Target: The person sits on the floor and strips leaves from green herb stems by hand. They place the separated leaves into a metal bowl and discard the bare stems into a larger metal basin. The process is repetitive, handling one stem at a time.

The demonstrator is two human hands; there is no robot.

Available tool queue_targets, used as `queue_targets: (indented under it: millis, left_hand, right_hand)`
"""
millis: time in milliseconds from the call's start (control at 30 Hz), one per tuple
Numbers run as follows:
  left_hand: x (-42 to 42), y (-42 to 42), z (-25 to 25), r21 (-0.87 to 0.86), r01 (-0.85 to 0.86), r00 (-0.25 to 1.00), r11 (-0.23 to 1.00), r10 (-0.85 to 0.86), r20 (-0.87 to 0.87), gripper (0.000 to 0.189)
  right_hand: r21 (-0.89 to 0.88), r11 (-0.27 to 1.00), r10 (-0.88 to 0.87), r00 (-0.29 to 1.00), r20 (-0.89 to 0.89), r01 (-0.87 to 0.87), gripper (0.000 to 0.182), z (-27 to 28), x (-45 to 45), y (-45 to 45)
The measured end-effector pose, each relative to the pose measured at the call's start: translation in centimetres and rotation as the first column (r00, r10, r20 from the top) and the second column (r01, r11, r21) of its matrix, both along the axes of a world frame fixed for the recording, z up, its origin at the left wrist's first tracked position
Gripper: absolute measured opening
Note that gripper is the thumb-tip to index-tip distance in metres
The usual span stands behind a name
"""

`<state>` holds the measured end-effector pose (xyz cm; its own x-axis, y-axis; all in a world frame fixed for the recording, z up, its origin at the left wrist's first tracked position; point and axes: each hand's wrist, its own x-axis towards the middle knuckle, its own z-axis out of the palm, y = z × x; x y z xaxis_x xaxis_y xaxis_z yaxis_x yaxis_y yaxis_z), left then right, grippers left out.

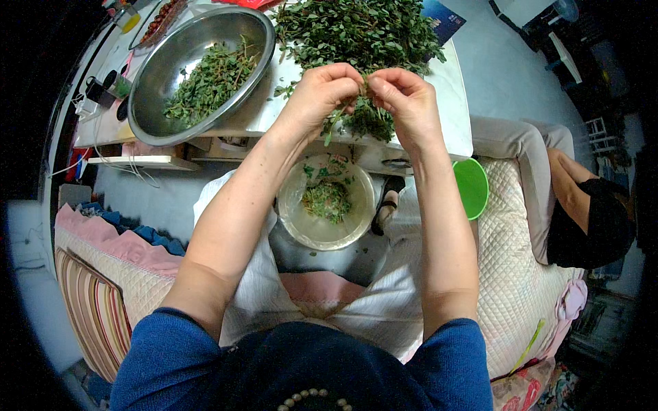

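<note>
My left hand (pixel 329 90) and my right hand (pixel 408 100) meet over the front of the table, fingertips pinching a thin sprig of leafy greens (pixel 364 87) between them. Behind them a large heap of small-leaved green stems (pixel 354 31) covers the back of the white tabletop (pixel 447 113). Loose greens lie just beneath my fingers. To the left, a wide steel bowl (pixel 141 123) tilts in view, holding a pile of plucked greens (pixel 213 85). Below, between my knees, a lined waste bin (pixel 354 226) contains stem and leaf scraps (pixel 327 201).
A bright green bucket (pixel 472 189) stands by the table's right corner. On the quilted sofa cover (pixel 506 308) at right sits another person (pixel 576 205). Cups (pixel 117 83) and a white cable (pixel 97 138) occupy the left table end. A dark blue booklet (pixel 444 20) lies behind the heap.
</note>
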<state>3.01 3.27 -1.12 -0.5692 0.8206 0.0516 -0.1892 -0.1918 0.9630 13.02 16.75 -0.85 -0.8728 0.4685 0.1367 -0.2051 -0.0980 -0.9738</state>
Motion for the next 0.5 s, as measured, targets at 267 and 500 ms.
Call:
queue_targets:
  millis: [267,500]
  left_hand:
    - [-5.1,-3.8,3.9,0.088,-0.543,0.750,0.835,0.530,-0.396,0.017]
    - [-10.7,-7.8,1.3,0.185,-0.885,-0.033,0.428,0.338,-0.940,0.036]
  right_hand:
    - [0.179,0.940,0.236,0.932,0.275,-0.291,0.013,1.4,2.1,1.0]
    - [0.606,0.775,-0.088,0.920,0.382,-0.178,0.015,-2.3,0.4,2.7]
